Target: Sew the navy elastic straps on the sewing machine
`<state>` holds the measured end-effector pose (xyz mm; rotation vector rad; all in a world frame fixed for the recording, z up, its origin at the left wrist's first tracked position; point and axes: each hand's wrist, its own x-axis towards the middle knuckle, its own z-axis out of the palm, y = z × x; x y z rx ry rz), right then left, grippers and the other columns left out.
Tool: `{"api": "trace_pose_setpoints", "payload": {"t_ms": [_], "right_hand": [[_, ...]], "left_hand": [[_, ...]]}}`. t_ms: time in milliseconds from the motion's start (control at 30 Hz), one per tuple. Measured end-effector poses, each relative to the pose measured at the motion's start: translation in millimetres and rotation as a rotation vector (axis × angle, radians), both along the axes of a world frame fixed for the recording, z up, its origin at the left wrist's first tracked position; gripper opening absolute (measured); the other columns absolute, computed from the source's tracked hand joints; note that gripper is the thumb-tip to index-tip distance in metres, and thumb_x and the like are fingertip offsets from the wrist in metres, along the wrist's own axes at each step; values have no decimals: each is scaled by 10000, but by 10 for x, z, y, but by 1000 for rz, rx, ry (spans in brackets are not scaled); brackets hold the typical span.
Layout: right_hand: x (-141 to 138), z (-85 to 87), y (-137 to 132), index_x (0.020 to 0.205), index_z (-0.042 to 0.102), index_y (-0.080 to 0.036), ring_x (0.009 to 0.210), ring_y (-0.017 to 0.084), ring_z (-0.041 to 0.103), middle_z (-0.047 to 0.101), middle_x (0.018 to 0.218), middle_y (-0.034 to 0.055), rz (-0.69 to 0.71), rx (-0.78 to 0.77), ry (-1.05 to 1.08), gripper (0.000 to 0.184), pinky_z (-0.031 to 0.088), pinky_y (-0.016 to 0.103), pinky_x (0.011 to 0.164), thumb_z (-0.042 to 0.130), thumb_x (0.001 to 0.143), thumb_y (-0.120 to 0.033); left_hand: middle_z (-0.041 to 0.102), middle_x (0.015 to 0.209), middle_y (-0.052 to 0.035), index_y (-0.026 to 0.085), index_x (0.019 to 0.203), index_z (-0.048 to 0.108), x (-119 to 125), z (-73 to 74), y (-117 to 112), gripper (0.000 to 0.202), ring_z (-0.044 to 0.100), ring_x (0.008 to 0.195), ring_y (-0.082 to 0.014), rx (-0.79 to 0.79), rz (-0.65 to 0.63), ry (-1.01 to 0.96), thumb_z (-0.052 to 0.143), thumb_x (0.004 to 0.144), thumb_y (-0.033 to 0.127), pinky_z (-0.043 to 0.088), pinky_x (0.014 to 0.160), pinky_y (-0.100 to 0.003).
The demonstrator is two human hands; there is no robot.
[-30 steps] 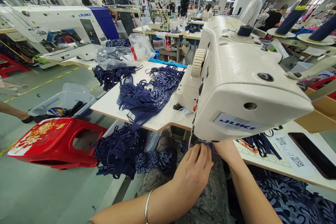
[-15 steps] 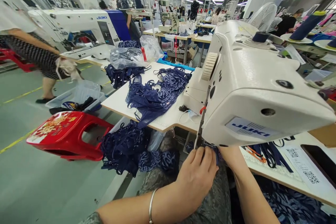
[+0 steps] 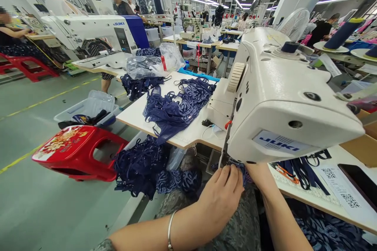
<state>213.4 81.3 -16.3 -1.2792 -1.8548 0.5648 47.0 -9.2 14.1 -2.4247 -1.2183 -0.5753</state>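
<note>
My left hand (image 3: 221, 196) is closed, its fingertips pinching a dark navy fabric piece (image 3: 240, 170) just under the head of the white JUKI sewing machine (image 3: 282, 98). My right hand (image 3: 259, 174) reaches under the same machine head; its fingers are hidden behind the head. A pile of navy lace pieces (image 3: 176, 106) lies on the white table (image 3: 138, 115) left of the machine. More navy pieces (image 3: 141, 164) hang off the table's front edge.
A red plastic stool (image 3: 76, 151) lies tipped on the floor at left, beside a clear plastic bin (image 3: 88, 108). A black phone (image 3: 361, 182) and QR sheets (image 3: 338, 186) lie at right. Other machines and people fill the background.
My view has shifted slightly. A person who walked past at left has moved on behind the far machine. My hands have stayed under the machine head.
</note>
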Motion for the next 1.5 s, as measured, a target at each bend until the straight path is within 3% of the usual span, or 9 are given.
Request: {"api": "trace_pose_setpoints", "payload": {"t_ms": [233, 433, 600, 767, 1067, 1267, 1400, 1500], "right_hand": [[-68, 210, -63, 1113, 692, -214, 1209, 289, 562, 680, 1200, 95, 38, -82, 140, 338, 402, 475, 1056, 527, 830, -298], [-114, 305, -114, 1163, 675, -192, 1170, 264, 592, 716, 1115, 98, 2, -151, 260, 377, 443, 440, 1020, 522, 829, -277], [-147, 349, -101, 1133, 686, -197, 1175, 265, 583, 719, 1102, 98, -38, -79, 201, 378, 474, 423, 981, 474, 838, -305], [-129, 271, -54, 1053, 705, -204, 1175, 281, 576, 723, 1077, 103, -59, -23, 139, 362, 478, 447, 975, 448, 828, -326], [-11, -30, 33, 866, 730, -247, 1133, 334, 590, 746, 969, 95, -46, 73, -48, 311, 398, 539, 1035, 431, 794, -286], [-24, -31, 48, 875, 738, -245, 1186, 338, 560, 738, 1029, 89, 1, 90, -68, 312, 426, 525, 1020, 438, 836, -324], [-8, 18, 74, 979, 733, -247, 1215, 316, 548, 727, 1083, 78, 52, 125, -100, 336, 469, 476, 996, 449, 859, -378], [-11, 38, 91, 1031, 723, -241, 1214, 312, 553, 723, 1099, 78, 29, 154, -79, 362, 466, 488, 1005, 446, 874, -414]], "left_hand": [[602, 1212, -115, 56, 1270, 551, 11, 5, -12, 360, 563, 1058, -216, 10, -4, 53, 453, 972, 233, 479, 914, -330], [602, 1203, -119, 65, 1250, 556, 29, 36, 16, 354, 564, 1075, -214, -23, -2, 18, 484, 968, 267, 475, 925, -336], [592, 1219, -119, 63, 1252, 555, 36, 25, 51, 370, 558, 1089, -227, -36, -3, 5, 509, 957, 281, 460, 946, -343], [594, 1214, -122, 50, 1258, 553, 43, 29, 52, 377, 555, 1092, -236, -17, -4, 10, 487, 967, 280, 455, 948, -347], [603, 1208, -110, 44, 1252, 563, 44, 20, 28, 366, 558, 1092, -237, 7, -8, 4, 472, 973, 263, 458, 939, -344], [607, 1190, -130, 29, 1217, 573, 19, 10, 45, 365, 565, 1066, -244, 24, -1, -35, 502, 956, 276, 473, 906, -342], [598, 1189, -116, 107, 1193, 568, -105, 5, 33, 305, 546, 1108, -240, -84, -119, -238, 492, 957, 284, 460, 951, -342], [517, 1272, -171, 120, 1242, 482, -271, -60, 27, 358, 473, 1214, -264, -243, -89, -565, 476, 955, 334, 422, 1005, -386]]}}
